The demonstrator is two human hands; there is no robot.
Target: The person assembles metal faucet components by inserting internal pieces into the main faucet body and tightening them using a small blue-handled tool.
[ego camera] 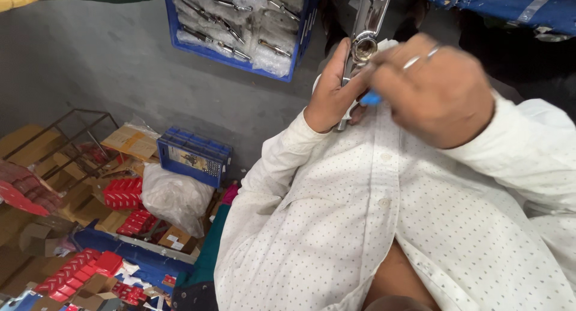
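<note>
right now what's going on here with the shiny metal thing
A person in a white dotted shirt holds a chrome metal fitting upright in the left hand. The right hand, wearing rings, presses a small blue piece against it. A blue crate of bagged metal parts sits on the floor ahead, with red boxes and cartons off to the side.

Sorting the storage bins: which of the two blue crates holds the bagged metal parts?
The larger blue crate at the top, beside the raised left hand, holds them. The smaller blue crate on the floor among the cardboard boxes shows no such parts.
</note>
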